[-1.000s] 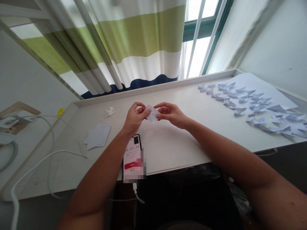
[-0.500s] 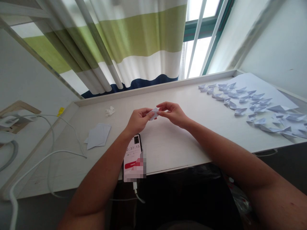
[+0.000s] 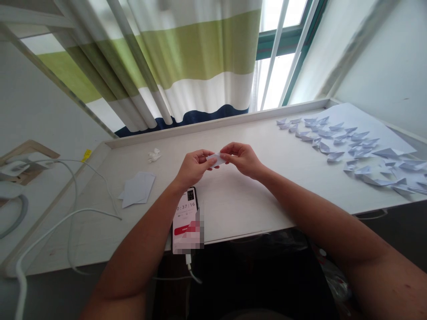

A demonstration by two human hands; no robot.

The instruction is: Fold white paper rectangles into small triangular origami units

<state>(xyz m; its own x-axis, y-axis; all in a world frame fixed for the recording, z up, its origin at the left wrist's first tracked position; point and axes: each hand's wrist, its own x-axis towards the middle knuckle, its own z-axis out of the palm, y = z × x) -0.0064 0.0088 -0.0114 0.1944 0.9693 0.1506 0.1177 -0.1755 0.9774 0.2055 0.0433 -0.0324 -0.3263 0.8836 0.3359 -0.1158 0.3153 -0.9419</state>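
Observation:
A small folded piece of white paper [image 3: 215, 159] is held between my two hands, a little above the table. My left hand [image 3: 194, 166] pinches its left part, with the thumb on the near face. On the right side, my right hand [image 3: 240, 158] grips the paper's edge between thumb and fingers. The fingers cover much of it, so its exact folds cannot be made out. Below my left wrist lies a phone [image 3: 185, 213] with a timer on its screen. Many folded paper boats [image 3: 336, 140] stand in loose rows on the right side of the table.
White paper sheets [image 3: 138, 189] lie stacked on the left, with a crumpled tissue [image 3: 154, 155] behind them. White cables [image 3: 70, 218] run across the table's left end. A raised rim [image 3: 213, 125] edges the table's back, below the curtain [image 3: 200, 53].
The folded paper has turned from an upright slant to lying more level between my hands. My right fingers have closed in on its right edge.

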